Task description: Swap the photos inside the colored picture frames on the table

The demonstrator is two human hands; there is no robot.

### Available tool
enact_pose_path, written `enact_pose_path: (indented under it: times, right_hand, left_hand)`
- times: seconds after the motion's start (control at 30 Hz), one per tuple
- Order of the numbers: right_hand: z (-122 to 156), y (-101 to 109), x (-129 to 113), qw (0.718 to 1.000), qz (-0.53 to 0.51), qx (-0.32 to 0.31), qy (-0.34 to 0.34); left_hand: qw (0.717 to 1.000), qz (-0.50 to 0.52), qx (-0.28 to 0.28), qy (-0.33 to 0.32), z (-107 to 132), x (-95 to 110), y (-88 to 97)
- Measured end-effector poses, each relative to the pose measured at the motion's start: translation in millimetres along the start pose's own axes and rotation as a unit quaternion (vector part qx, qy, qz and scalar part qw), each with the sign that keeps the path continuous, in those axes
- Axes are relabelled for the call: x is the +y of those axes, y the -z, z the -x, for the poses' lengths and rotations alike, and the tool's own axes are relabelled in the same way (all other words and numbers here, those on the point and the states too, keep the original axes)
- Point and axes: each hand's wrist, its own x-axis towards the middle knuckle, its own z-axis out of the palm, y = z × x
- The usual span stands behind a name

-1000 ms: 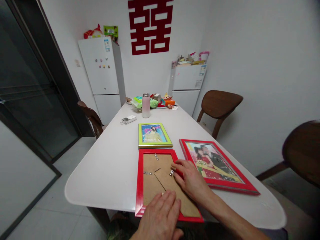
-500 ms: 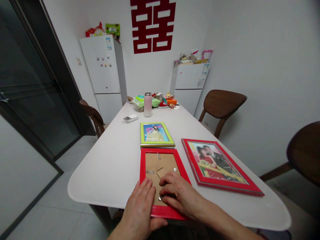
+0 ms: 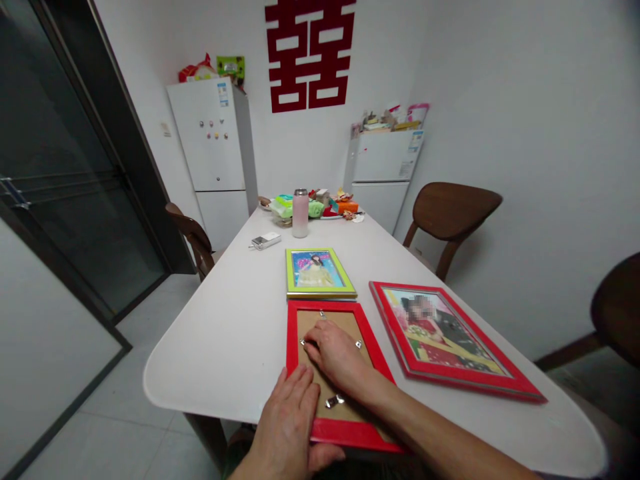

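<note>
A red picture frame (image 3: pixel 345 435) lies face down at the near edge of the table, showing its brown backing board (image 3: pixel 320 390). Flat on its near left corner rests my left hand (image 3: pixel 293 423), fingers stretched out and thumb along the near edge. My right hand (image 3: pixel 336 355) reaches over the board, its curled fingertips at the left metal clip (image 3: pixel 303 342), which they partly cover. Other metal clips show at the far side (image 3: pixel 323 314), the right side (image 3: pixel 358 345) and the near side (image 3: pixel 334 401). My right hand and forearm hide part of the board.
A yellow-green framed picture (image 3: pixel 320 273) touches or nearly touches the far edge. Right of it lies a larger red framed picture (image 3: pixel 450 333), face up. Farther back are a pink bottle (image 3: pixel 300 215), a small white device (image 3: pixel 266 241) and a heap of packets (image 3: pixel 330 205). Chairs (image 3: pixel 455 210) flank the white table (image 3: pixel 215 347).
My right hand has moved from the near clip away to the left clip. The near clip now lies turned sideways. My left hand stays on the frame's corner; the view has shifted slightly.
</note>
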Motion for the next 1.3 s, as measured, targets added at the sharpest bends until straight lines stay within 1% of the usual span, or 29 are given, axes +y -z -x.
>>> enact_pose_path:
  times: [0.13, 0.23, 0.33, 0.4, 0.47, 0.53, 0.63, 0.7, 0.77, 0.83, 0.9, 0.93, 0.97, 1.0, 1.03, 1.1, 1.17, 1.2, 1.23, 1.27, 1.3]
  right_hand:
    - [-5, 2, 22, 0.997, 0.030, 0.048, -0.051]
    - [-12, 0, 35, 0.995, 0.039, 0.059, -0.072]
    - [-17, -2, 37, 0.996, 0.030, 0.056, -0.068]
    - [-15, 0, 35, 0.996, 0.025, 0.056, -0.066]
    - [-7, 7, 32, 0.996, 0.015, 0.059, -0.060]
    - [10, 16, 29, 0.997, -0.004, 0.052, -0.050]
    - [40, 25, 26, 0.998, -0.025, 0.009, -0.051]
    - [54, 26, 24, 0.998, -0.024, -0.012, -0.064]
    - [60, 26, 23, 0.997, -0.033, -0.014, -0.073]
    - [59, 27, 24, 0.995, -0.050, -0.010, -0.083]
    - [54, 33, 24, 0.994, -0.059, -0.005, -0.091]
    - [51, 37, 24, 0.994, -0.060, -0.001, -0.092]
    - [49, 41, 22, 0.994, -0.060, 0.006, -0.092]
    - [47, 46, 19, 0.994, -0.060, 0.015, -0.091]
    - [45, 50, 15, 0.994, -0.061, 0.024, -0.088]
    - [43, 55, 3, 0.994, -0.073, 0.040, -0.076]
    - [42, 56, -7, 0.993, -0.100, 0.044, -0.052]
    - [43, 56, -8, 0.992, -0.116, 0.044, -0.038]
    - [43, 55, -7, 0.991, -0.125, 0.046, -0.031]
    - [44, 53, -3, 0.991, -0.123, 0.049, -0.031]
    - [45, 52, 5, 0.992, -0.111, 0.053, -0.041]
  left_hand:
    - [1.000, -0.003, 0.020, -0.013, 1, 0, 0.4]
    - [0.999, 0.003, 0.031, -0.018, 0, -1, -0.4]
    - [0.999, 0.006, 0.044, -0.020, 0, -3, -3.2]
    - [0.998, 0.003, 0.058, -0.025, 0, -4, -5.2]
    - [0.997, 0.002, 0.065, -0.032, 0, -5, -6.2]
    - [0.998, 0.006, 0.056, -0.035, 0, -6, -6.1]
    - [0.999, 0.014, 0.036, -0.025, 0, -5, -5.0]
    - [0.999, 0.017, 0.026, -0.016, -1, -4, -3.5]
    - [0.999, 0.028, 0.012, -0.013, -1, -4, -0.3]
    - [0.998, 0.061, 0.005, -0.002, -2, -4, 5.0]
    - [0.991, 0.128, 0.013, 0.042, -4, -4, 11.1]
    - [0.981, 0.175, 0.021, 0.076, -6, -4, 13.8]
    - [0.966, 0.230, 0.034, 0.115, -9, -4, 16.0]
    - [0.942, 0.292, 0.051, 0.154, -13, -4, 17.7]
    - [0.911, 0.361, 0.071, 0.188, -18, -4, 18.9]
    - [0.829, 0.495, 0.103, 0.239, -27, -5, 21.1]
    - [0.746, 0.594, 0.111, 0.278, -35, -8, 25.0]
    - [0.714, 0.624, 0.108, 0.297, -36, -11, 28.0]
    - [0.691, 0.641, 0.107, 0.317, -37, -15, 31.7]
    - [0.675, 0.648, 0.109, 0.334, -35, -20, 36.1]
    - [0.667, 0.648, 0.113, 0.350, -32, -27, 40.7]
